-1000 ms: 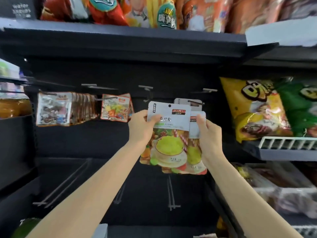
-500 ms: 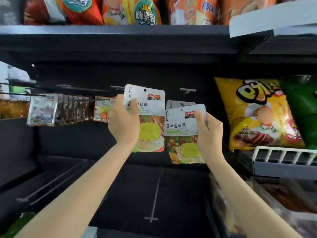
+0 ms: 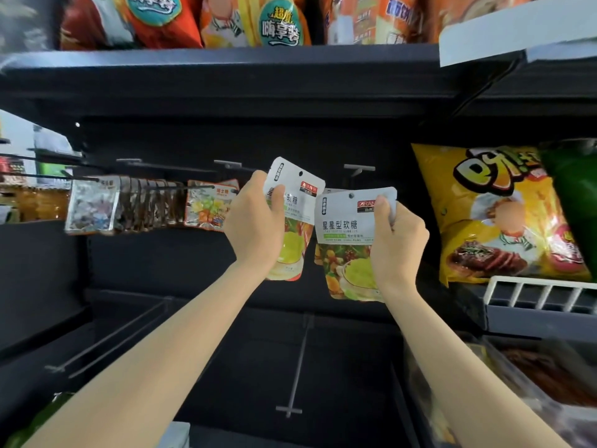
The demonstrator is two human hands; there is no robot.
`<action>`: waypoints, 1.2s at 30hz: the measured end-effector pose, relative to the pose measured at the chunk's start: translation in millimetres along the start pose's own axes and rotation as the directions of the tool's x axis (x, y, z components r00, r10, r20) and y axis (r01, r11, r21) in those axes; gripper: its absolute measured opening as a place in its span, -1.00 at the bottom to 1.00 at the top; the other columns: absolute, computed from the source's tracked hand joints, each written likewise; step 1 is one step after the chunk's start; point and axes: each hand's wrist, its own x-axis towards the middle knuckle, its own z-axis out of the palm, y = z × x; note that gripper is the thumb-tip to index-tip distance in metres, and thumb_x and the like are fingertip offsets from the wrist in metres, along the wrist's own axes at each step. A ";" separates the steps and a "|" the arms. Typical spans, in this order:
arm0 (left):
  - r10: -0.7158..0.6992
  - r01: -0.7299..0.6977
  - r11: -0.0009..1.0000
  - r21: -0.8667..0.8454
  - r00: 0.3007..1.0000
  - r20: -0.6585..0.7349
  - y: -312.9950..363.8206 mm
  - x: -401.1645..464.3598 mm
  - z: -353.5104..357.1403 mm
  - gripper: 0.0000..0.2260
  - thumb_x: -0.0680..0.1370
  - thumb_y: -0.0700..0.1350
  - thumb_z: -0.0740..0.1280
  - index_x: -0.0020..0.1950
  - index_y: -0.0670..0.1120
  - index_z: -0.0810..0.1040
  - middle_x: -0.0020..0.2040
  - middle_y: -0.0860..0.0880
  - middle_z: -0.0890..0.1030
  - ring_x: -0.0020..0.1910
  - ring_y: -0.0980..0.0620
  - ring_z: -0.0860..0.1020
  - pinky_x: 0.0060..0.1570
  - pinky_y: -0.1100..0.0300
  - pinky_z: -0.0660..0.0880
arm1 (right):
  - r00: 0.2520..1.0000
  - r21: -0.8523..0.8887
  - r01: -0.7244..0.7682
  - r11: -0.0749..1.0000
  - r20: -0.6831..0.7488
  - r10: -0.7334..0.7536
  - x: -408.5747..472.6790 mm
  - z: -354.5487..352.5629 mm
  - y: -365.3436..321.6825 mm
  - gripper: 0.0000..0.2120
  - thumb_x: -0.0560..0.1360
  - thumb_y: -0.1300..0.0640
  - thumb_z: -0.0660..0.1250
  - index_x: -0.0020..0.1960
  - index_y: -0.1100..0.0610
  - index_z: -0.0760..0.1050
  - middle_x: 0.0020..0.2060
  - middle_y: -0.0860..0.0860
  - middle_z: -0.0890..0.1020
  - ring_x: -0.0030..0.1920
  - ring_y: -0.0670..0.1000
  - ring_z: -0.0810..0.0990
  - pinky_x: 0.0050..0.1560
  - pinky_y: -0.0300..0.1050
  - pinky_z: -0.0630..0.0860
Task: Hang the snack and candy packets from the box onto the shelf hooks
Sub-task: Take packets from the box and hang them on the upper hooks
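Left of the left hand: a row of small glossy packets point(image 3: 93, 205) hangs on a thin wire hook, and a bright fruit-print packet point(image 3: 210, 206) sits just beside the knuckles.
Above both hands: two bare metal hooks, one point(image 3: 227, 164) over the left hand, one point(image 3: 358, 168) between the hands.
Right of the right hand: a puffy yellow crisp bag point(image 3: 504, 218) behind a white wire rail point(image 3: 542, 294).
Left hand point(image 3: 255, 227): fingers curled round a flat candy packet point(image 3: 295, 195) with a white top, tilted, its punched hole near the top edge.
Right hand point(image 3: 399, 240): thumb and fingers grip a second candy packet point(image 3: 347, 227), with another white top edge showing behind it.
Texture: both packets are smooth and shiny, with rounded corners.
Change: half a second ago the packets stood further apart; now their edges nearly meet, and the left one leans more.
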 end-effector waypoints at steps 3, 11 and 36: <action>0.002 -0.002 1.000 -0.018 1.000 0.006 1.4 -2.4 1.9 -0.85 0.61 -0.03 0.22 -0.11 -0.04 0.34 -0.10 0.00 0.60 -0.30 0.10 0.44 -0.48 0.29 0.20 | 1.000 -0.002 0.004 1.000 -0.004 -0.004 -1.0 -1.9 2.5 -0.57 0.63 0.11 0.13 -0.41 0.10 0.21 -0.48 -0.14 0.41 -0.55 -0.22 0.41 -0.59 -0.38 0.18; -0.009 0.009 1.000 0.021 1.000 0.003 -2.4 -4.8 3.9 -0.84 0.61 -0.03 0.22 -0.12 -0.05 0.34 -0.16 0.01 0.56 -0.33 0.07 0.45 -0.48 0.26 0.30 | 0.989 -0.209 0.149 0.967 0.026 -0.147 20.7 7.6 20.4 -0.83 0.56 0.25 0.26 0.14 0.20 0.39 -0.11 -0.05 0.46 -0.18 -0.18 0.48 -0.26 -0.50 0.37; 0.118 0.037 0.865 -0.500 0.954 0.275 0.0 -17.6 -19.8 -0.84 0.56 -0.13 0.31 0.06 -0.20 0.55 -0.10 0.12 0.60 -0.13 0.27 0.58 -0.25 0.37 0.49 | 0.992 0.136 0.114 0.984 0.042 -0.121 16.8 -0.5 14.7 -0.88 0.61 0.16 0.17 0.12 0.05 0.42 -0.05 -0.04 0.56 -0.04 -0.14 0.55 -0.07 -0.27 0.52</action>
